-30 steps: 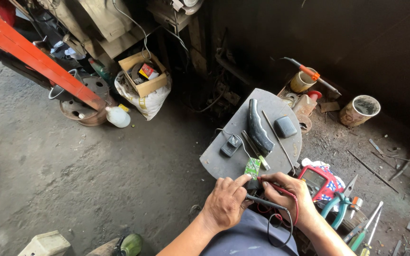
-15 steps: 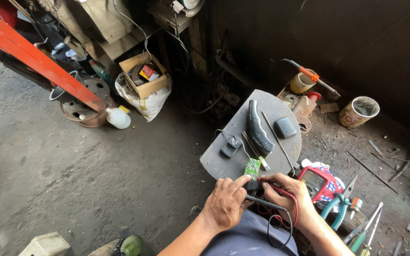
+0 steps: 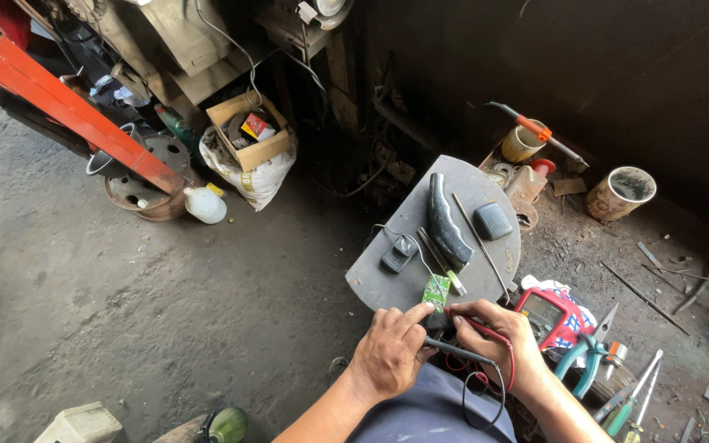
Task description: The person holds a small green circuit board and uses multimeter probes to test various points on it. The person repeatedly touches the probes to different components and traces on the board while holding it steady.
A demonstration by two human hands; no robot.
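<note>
Dirty concrete workshop floor (image 3: pixel 125 312), dark wall at twelve o'clock, clutter all round. At centre, a rounded grey metal plate (image 3: pixel 387 283) serving as a bench. On it: a curved black plastic handle casing (image 3: pixel 446 221), a small dark rounded cover (image 3: pixel 492 220) at two o'clock of the casing, a small black switch block (image 3: pixel 397 254) at eight o'clock, a thin metal rod (image 3: pixel 479 242) lying slantwise.

Small green circuit board (image 3: pixel 436 290) at the plate's near edge, at six o'clock of the casing. Left hand (image 3: pixel 387 354) curled, forefinger and thumb stretched onto the board's lower edge, pinning it. Right hand (image 3: pixel 498 338) closed round a black multimeter probe (image 3: pixel 453 351), tip aimed towards the board; exact contact point hidden by fingers. Red test lead (image 3: pixel 506 353) looping over the right wrist.

At three o'clock of the right hand, a red multimeter (image 3: pixel 547 316); beyond it teal-handled pliers (image 3: pixel 584 365) and green screwdrivers (image 3: pixel 625 406). At ten o'clock, a cardboard box (image 3: pixel 249 139) on a white sack, a white plastic jug (image 3: pixel 205 205), an orange steel beam (image 3: pixel 67 107). At one o'clock, two rusty tins (image 3: pixel 621 193).
</note>
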